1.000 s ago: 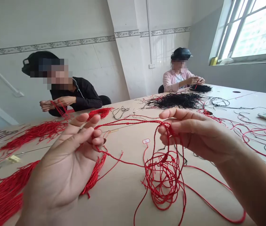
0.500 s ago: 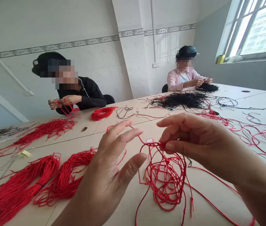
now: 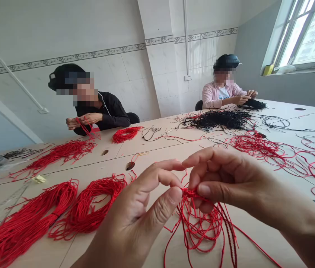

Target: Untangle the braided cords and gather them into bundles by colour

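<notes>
While your right hand [image 3: 230,178] pinches the red cord [image 3: 199,227] between thumb and fingers, your left hand [image 3: 135,219] curls in just beside it, its thumb close to the pinch, though whether it grips too cannot be told. The cord hangs in a loose tangle onto the desk [image 3: 152,149], with red hanks [image 3: 87,204] to its left.

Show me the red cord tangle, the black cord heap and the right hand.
Red cord tangle [image 3: 202,230], head view, on its middle loops.
Black cord heap [image 3: 216,120], head view, on its middle.
Right hand [image 3: 230,182], head view, on the back of the hand.
</notes>
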